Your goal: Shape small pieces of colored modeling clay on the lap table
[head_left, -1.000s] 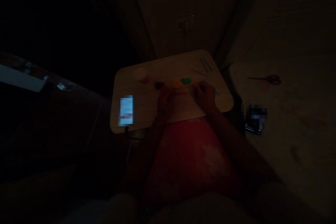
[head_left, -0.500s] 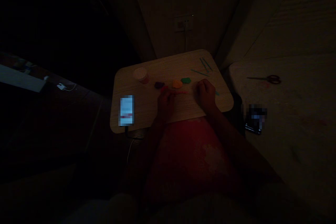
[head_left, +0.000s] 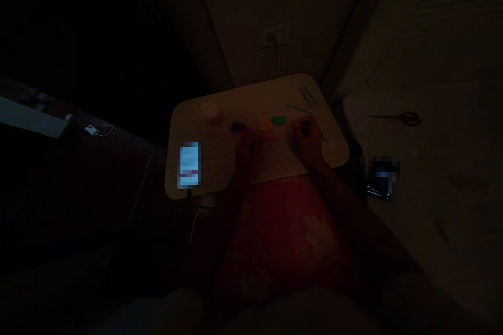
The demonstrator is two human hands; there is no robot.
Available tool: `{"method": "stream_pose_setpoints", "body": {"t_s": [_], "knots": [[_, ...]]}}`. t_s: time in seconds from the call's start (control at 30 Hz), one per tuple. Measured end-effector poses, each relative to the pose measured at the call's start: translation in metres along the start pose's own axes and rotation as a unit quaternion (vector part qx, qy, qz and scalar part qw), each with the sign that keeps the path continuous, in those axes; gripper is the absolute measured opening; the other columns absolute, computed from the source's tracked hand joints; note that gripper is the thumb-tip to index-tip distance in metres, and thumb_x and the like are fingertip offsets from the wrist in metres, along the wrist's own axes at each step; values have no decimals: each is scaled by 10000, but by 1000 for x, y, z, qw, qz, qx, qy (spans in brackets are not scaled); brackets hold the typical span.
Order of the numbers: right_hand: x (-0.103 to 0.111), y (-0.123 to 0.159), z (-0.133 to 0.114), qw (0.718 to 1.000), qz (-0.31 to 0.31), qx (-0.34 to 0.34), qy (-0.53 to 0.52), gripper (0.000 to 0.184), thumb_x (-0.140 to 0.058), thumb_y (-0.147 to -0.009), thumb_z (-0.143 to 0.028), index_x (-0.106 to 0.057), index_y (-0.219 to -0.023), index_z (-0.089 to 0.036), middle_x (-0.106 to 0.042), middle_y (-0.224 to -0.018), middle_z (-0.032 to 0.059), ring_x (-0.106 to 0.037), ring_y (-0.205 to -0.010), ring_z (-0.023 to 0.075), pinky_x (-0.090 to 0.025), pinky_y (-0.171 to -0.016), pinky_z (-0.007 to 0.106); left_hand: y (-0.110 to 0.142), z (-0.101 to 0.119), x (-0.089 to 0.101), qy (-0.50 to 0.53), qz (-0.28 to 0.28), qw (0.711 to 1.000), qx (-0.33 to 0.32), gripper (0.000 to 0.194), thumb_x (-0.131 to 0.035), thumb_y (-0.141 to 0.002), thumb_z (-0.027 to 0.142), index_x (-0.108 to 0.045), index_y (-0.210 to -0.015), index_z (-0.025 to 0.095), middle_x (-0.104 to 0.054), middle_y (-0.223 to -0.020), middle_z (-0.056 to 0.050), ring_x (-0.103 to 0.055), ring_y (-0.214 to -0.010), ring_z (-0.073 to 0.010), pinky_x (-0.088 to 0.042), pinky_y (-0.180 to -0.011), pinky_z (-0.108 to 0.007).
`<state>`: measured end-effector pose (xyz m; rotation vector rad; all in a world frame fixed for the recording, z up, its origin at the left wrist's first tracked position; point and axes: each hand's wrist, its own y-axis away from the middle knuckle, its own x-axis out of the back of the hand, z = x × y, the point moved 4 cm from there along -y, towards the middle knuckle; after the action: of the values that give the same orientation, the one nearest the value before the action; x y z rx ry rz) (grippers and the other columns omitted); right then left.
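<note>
The room is very dark. Over the small wooden table (head_left: 220,159), my left hand (head_left: 247,151) has its fingers closed at the left end of a thin red clay strip (head_left: 270,138). A bit of red clay (head_left: 245,131) shows just past these fingertips. My right hand (head_left: 310,141) is curled right of the strip, thumb and fingers closed around a small reddish piece, probably clay, mostly hidden. Beyond the hands lie a dark purple clay lump (head_left: 238,127), an orange one (head_left: 265,125) and a green one (head_left: 278,120).
Several thin green strips (head_left: 308,96) lie at the table's far right. A pale tub (head_left: 209,110) stands at the back left, and a lit phone (head_left: 189,165) lies front left. Scissors (head_left: 408,119) and a dark device (head_left: 382,180) rest on the surface to the right.
My right hand has turned slightly, so a gap between its thumb and fingers and a reddish bit now show. My left hand has barely shifted at the strip.
</note>
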<state>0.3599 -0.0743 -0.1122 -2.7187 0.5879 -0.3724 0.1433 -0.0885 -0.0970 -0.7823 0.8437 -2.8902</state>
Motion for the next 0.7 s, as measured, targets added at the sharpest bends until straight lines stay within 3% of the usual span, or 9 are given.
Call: {"method": "stream_pose_setpoints", "body": {"t_s": [0.17,0.33,0.47,0.7], "knots": [[1,1,-4,1000,-14,-2,-1,148,-572,-935,-360,-542,-854,-240,-570,-749,-11,-526,-715,172,-403,-677,315,1,-1,0,4,4,1000,-2,232,-502,-1027,306,-694,-926,225,-731,-951,-46,-684,-1000,-221,-530,-1017,-408],[3,1,-11,999,-24,11,36,320,-497,-1003,-411,-517,-739,-232,-531,-680,-15,-497,-674,170,-362,-673,334,0,-1,0,8,5,1000,-2,227,-503,-1023,282,-694,-918,219,-725,-939,-42,-680,-972,-215,-538,-984,-395],[1,1,-12,998,-40,-5,52,453,-520,-997,-475,-461,-618,-234,-450,-583,-30,-435,-599,155,-310,-620,336,0,2,1,12,2,1000,5,248,-493,-1035,306,-700,-931,216,-730,-958,-47,-677,-971,-213,-533,-992,-401],[0,2,-10,998,-49,-14,43,523,-508,-992,-571,-446,-598,-233,-443,-571,-29,-420,-589,148,-313,-592,327,0,2,1,1,5,1000,12,259,-495,-1036,340,-692,-914,224,-730,-942,-44,-684,-996,-220,-517,-1045,-421]]}}
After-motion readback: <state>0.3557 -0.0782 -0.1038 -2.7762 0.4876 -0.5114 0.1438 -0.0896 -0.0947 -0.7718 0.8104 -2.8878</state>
